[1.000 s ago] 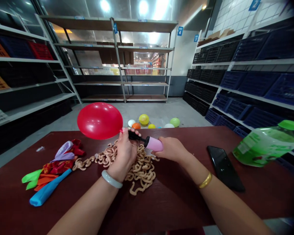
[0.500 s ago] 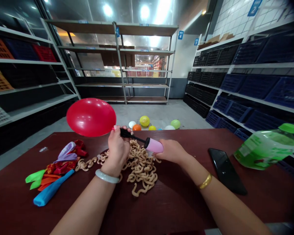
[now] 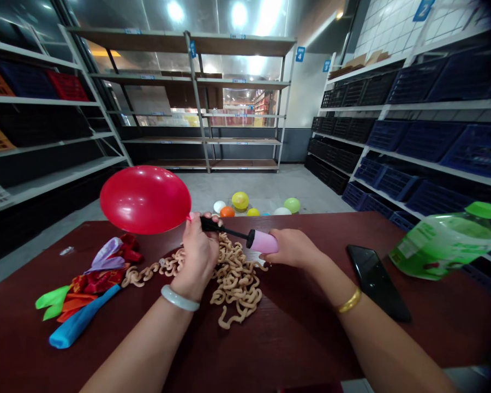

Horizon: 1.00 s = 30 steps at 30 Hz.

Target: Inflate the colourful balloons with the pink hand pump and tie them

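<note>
A large red balloon (image 3: 146, 200), blown up, hangs off the tip of a hand pump (image 3: 265, 242) with a black rod and a pink barrel. My left hand (image 3: 200, 245) is closed around the black nozzle end, pinching the balloon's neck against it. The pink barrel is gripped by my right hand (image 3: 293, 248), further right. Below both hands lies a heap of tan curled snack pieces (image 3: 239, 284), with a thin trail of them running left. Flat balloons lie to the left, among them a blue balloon (image 3: 84, 318), a green balloon (image 3: 53, 301) and a purple balloon (image 3: 105, 255).
On the right of the dark red table (image 3: 294, 338) are a black phone (image 3: 377, 282) and a green-capped bottle (image 3: 445, 240) of green liquid. Several inflated balloons (image 3: 240, 201) rest on the floor beyond. Shelves with crates (image 3: 417, 144) line the sides.
My right hand has moved slightly right with the pink barrel, so more of the black rod shows. The red balloon looks a little bigger and reaches further left.
</note>
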Each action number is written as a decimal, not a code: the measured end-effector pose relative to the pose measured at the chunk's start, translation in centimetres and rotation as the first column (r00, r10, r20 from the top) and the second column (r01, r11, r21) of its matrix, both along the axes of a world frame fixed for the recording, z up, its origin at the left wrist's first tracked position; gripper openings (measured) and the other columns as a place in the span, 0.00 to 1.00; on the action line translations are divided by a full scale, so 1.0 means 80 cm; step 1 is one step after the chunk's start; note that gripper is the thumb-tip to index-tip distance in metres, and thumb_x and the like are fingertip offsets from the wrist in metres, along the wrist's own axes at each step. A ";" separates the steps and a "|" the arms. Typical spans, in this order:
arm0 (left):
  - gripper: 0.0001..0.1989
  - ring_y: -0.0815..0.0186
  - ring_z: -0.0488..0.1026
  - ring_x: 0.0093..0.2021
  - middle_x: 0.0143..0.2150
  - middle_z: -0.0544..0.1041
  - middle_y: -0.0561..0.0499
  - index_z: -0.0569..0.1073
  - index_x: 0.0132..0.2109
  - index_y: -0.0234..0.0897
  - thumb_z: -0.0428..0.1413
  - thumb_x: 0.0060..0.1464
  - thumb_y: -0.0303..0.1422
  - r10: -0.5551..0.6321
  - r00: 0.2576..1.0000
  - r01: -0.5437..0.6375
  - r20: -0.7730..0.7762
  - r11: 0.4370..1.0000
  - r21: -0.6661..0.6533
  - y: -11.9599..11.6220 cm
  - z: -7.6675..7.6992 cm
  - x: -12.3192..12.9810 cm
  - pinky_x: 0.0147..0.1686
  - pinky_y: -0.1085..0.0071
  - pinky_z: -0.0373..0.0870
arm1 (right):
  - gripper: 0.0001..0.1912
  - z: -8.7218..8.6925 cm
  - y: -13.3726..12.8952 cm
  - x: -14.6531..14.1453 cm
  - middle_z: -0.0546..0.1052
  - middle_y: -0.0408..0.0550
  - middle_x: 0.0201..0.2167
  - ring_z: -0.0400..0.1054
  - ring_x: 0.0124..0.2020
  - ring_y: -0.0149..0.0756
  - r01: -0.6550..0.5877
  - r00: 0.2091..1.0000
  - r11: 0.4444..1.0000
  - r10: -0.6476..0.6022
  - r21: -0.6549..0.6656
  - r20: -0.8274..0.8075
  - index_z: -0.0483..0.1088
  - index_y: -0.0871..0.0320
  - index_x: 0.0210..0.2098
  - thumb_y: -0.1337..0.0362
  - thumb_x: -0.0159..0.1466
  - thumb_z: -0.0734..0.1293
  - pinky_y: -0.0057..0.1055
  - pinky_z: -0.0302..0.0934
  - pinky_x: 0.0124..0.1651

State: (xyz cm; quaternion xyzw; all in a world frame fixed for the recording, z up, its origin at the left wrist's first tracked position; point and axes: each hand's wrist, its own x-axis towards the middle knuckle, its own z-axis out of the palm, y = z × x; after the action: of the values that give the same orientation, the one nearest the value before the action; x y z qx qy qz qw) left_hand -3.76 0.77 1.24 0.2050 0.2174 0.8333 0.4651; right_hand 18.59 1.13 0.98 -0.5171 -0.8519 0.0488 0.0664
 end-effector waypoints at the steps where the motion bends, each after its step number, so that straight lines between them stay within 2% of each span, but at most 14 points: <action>1: 0.14 0.67 0.71 0.29 0.29 0.70 0.54 0.63 0.35 0.39 0.63 0.56 0.35 -0.022 1.000 0.022 -0.002 1.000 0.007 -0.005 -0.003 0.013 0.32 0.69 0.69 | 0.25 0.000 -0.003 -0.003 0.80 0.51 0.38 0.74 0.37 0.47 0.003 1.000 1.000 -0.003 0.001 0.001 0.73 0.54 0.41 0.41 0.56 0.68 0.35 0.59 0.35; 5: 0.14 0.68 0.71 0.29 0.31 0.71 0.54 0.65 0.36 0.39 0.64 0.55 0.36 -0.089 0.996 0.090 -0.016 0.996 0.019 -0.021 -0.012 0.049 0.33 0.69 0.70 | 0.25 0.001 -0.013 -0.016 0.80 0.51 0.38 0.74 0.38 0.50 0.020 0.999 1.000 -0.020 0.000 -0.037 0.73 0.54 0.44 0.42 0.57 0.69 0.36 0.59 0.35; 8: 0.13 0.68 0.71 0.30 0.32 0.71 0.53 0.65 0.36 0.39 0.63 0.56 0.37 -0.096 0.994 0.097 -0.052 0.995 0.021 -0.024 -0.012 0.052 0.32 0.69 0.71 | 0.25 0.001 -0.017 -0.023 0.80 0.51 0.39 0.74 0.39 0.50 0.019 0.997 1.000 -0.020 -0.021 -0.076 0.73 0.54 0.45 0.42 0.57 0.69 0.35 0.59 0.35; 12: 0.12 0.67 0.71 0.29 0.30 0.71 0.53 0.65 0.35 0.38 0.61 0.57 0.35 -0.085 0.994 0.084 -0.074 0.996 -0.019 -0.015 -0.006 0.030 0.32 0.68 0.71 | 0.27 -0.004 -0.011 -0.025 0.80 0.51 0.41 0.75 0.40 0.48 0.013 0.994 0.998 -0.020 -0.068 -0.106 0.72 0.53 0.47 0.43 0.56 0.70 0.33 0.59 0.35; 19: 0.08 0.65 0.71 0.27 0.27 0.69 0.54 0.63 0.33 0.38 0.55 0.60 0.28 0.025 0.999 -0.026 -0.021 0.998 -0.065 0.011 0.015 -0.052 0.29 0.68 0.69 | 0.27 -0.009 0.011 -0.003 0.80 0.50 0.39 0.74 0.38 0.47 -0.025 0.997 0.996 0.019 -0.082 -0.071 0.73 0.53 0.42 0.39 0.55 0.70 0.33 0.58 0.34; 22: 0.08 0.66 0.71 0.27 0.27 0.69 0.54 0.62 0.33 0.38 0.53 0.61 0.28 0.059 0.998 -0.059 -0.002 0.996 -0.066 0.017 0.018 -0.073 0.29 0.69 0.69 | 0.26 -0.010 0.015 0.005 0.80 0.49 0.38 0.74 0.38 0.46 -0.028 0.997 0.996 0.022 -0.089 -0.071 0.73 0.54 0.42 0.39 0.55 0.70 0.33 0.56 0.33; 26: 0.09 0.68 0.70 0.26 0.27 0.69 0.54 0.63 0.34 0.39 0.56 0.61 0.31 0.093 0.996 -0.093 0.009 0.994 -0.055 0.021 0.010 -0.066 0.28 0.71 0.67 | 0.28 -0.010 0.013 0.008 0.80 0.51 0.39 0.74 0.37 0.46 -0.036 0.998 0.996 0.032 -0.081 -0.047 0.74 0.55 0.42 0.39 0.56 0.69 0.33 0.57 0.33; 30: 0.10 0.67 0.70 0.27 0.28 0.70 0.54 0.63 0.36 0.39 0.59 0.59 0.33 0.059 0.998 -0.059 0.000 0.997 -0.046 0.018 -0.003 -0.036 0.28 0.71 0.68 | 0.28 -0.010 0.009 0.003 0.79 0.52 0.38 0.73 0.37 0.47 -0.037 0.999 0.996 0.035 -0.076 -0.039 0.74 0.55 0.42 0.39 0.55 0.70 0.34 0.57 0.34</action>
State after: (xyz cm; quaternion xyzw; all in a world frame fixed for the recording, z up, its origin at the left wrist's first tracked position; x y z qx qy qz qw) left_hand -6.61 2.17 0.97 0.1873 0.2421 0.8417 0.4449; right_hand 18.85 1.88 0.15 -0.5028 -0.8572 0.0924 0.0616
